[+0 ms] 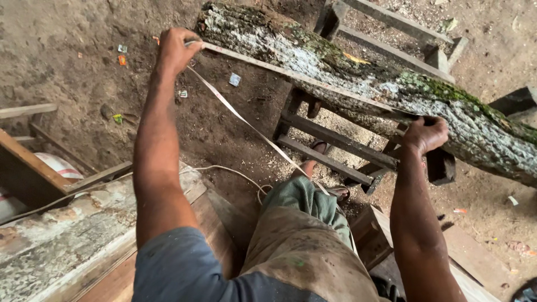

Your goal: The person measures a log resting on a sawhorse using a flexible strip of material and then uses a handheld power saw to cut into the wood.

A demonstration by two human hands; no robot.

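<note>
My left hand (176, 49) pinches one end of the measuring tape (296, 75) at the log's (358, 72) sawn end; my right hand (425, 134) is closed on the tape further along the bark. I note the tape runs taut along the log between them, its loose tail hanging toward my knee. A wooden sawhorse (335, 148) carries the log. Planks (67, 223) lie lower left. Right fingertips are hidden.

My only view sits on the head, looking steeply down past both arms, close above the log (358, 78) and dirt floor (67, 95).
</note>
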